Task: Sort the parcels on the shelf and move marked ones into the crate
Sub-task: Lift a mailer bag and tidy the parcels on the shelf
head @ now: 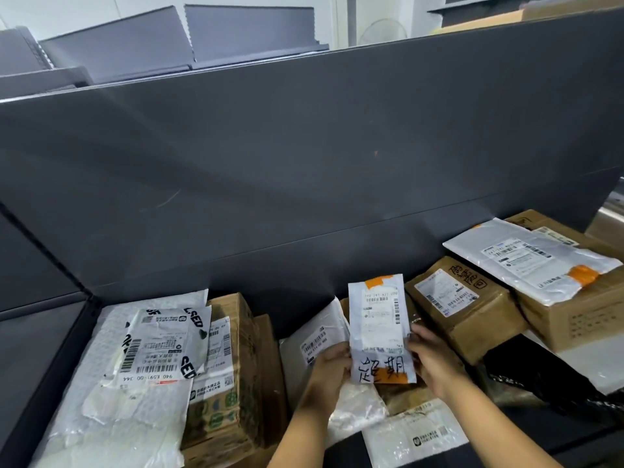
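Dark grey shelf [304, 163] panels behind, with one marked parcel lifted clear of the pile.
The grip is two-handed: left hand [332, 368] and right hand [430, 358] pinch the lower side edges of the white mailer [376, 327]. It stands upright above the middle of the shelf, with handwritten characters and orange tape at its lower end. It looks light, thin and floppy with a slick plastic skin, so holding the edges near the contents should be safer than holding a loose corner. Soft white bags lie around it, and a brown carton [462, 309], also handwritten on, sits to the right. I cannot pick out a crate.
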